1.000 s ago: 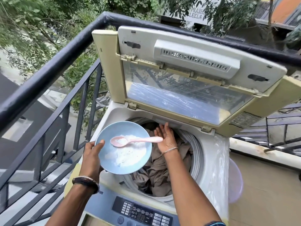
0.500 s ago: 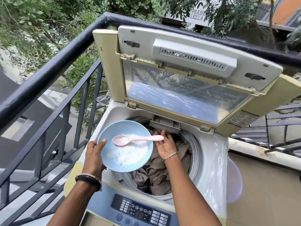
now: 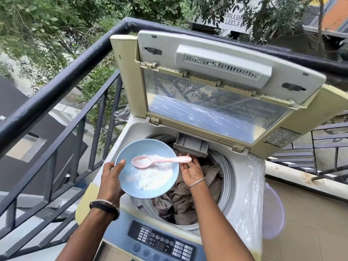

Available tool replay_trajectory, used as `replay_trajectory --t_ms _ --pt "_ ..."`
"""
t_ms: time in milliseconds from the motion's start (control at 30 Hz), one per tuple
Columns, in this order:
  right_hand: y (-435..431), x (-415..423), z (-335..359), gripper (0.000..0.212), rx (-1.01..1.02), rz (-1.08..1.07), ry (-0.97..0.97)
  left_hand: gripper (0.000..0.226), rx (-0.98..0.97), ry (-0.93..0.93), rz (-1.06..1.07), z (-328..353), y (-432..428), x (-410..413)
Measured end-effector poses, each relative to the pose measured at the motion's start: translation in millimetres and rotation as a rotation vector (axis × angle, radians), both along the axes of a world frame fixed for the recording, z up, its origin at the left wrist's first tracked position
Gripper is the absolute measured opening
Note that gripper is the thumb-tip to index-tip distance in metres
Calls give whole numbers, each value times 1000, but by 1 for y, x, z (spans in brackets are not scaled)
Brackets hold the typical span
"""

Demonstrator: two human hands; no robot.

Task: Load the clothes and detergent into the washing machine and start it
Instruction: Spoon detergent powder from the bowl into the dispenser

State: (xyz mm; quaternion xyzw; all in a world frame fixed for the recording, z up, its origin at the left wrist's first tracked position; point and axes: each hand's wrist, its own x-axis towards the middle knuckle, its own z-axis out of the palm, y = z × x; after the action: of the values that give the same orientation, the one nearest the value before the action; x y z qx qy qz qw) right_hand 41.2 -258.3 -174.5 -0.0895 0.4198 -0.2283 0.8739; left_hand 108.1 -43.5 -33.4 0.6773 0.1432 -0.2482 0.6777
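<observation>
My left hand grips the rim of a light blue bowl over the left side of the open top-load washing machine. White detergent powder lies in the bowl, and a pink spoon rests across it with its handle pointing right. My right hand is palm up over the drum, fingertips touching the underside of the grey detergent drawer, which sticks out from the back rim. Brown clothes fill the drum.
The raised lid stands upright behind the drum. The control panel runs along the near edge. A black balcony railing is close on the left and behind. A pale plastic tub sits on the floor to the right.
The detergent drawer has slid out from the back rim as my right hand drew back from it. The bowl in my left hand has stayed almost still.
</observation>
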Motion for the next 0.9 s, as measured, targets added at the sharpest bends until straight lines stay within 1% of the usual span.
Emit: replay_trajectory --t_ms 167,267,400,467,500,533,600,633,667,700,767,800,867,900 --pt "-1 4 11 24 41 -45 -47 25 -4 -4 -3 1 0 -4" --pt "-2 6 18 23 68 -62 -29 31 0 6 -6 0 3 -3" --pt "-2 5 23 27 77 -48 -12 27 -2 12 -16 -3 3 1" --pt "-4 4 21 25 74 -24 35 29 -7 14 -27 -5 2 4" --pt "-2 3 22 23 53 23 70 34 -6 10 -38 -6 1 6" --pt "-1 1 22 26 29 81 119 39 -1 4 -55 -6 1 8" --pt "-1 -4 17 46 -48 216 207 43 15 2 -71 -7 -2 11" --pt "0 -9 19 52 -73 279 222 41 15 -5 -71 -8 -4 13" --pt "-2 -14 23 51 -72 325 225 39 17 -10 -74 -8 -7 14" --pt "-3 -17 31 43 -67 361 225 40 26 -16 -85 -9 -10 16" --pt "-5 -25 53 30 -106 391 304 53 58 -31 -132 -11 -13 19" --pt "-7 -31 62 27 -164 389 372 53 71 -47 -146 -11 -15 19" --pt "-7 -44 86 14 -362 372 495 44 76 -100 -179 -12 -19 20" --pt "-6 -52 100 19 -460 376 506 40 80 -127 -193 -12 -21 21"
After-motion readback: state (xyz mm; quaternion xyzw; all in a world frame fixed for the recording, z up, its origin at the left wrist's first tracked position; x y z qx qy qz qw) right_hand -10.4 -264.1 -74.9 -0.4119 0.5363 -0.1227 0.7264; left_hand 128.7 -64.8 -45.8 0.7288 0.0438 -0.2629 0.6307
